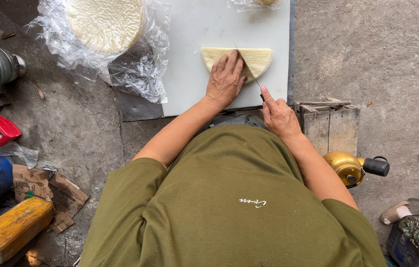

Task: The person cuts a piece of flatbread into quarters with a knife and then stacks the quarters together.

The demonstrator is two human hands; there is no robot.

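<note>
head view: left hand (225,79) pressed flat on half-round wrapper stack (256,58) near worktop (194,59) front edge; right hand (277,112) closed around knife (249,71), blade across stack.

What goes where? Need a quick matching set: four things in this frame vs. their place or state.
Things:
1. half-round stack
2. knife
3. round stack
4. brass kettle

Places or states:
A. on the ground by a wooden crate
B. pinned flat under the left hand
C. lying on clear plastic wrap
D. gripped in the right hand

Pairs: 1-B, 2-D, 3-C, 4-A
</note>
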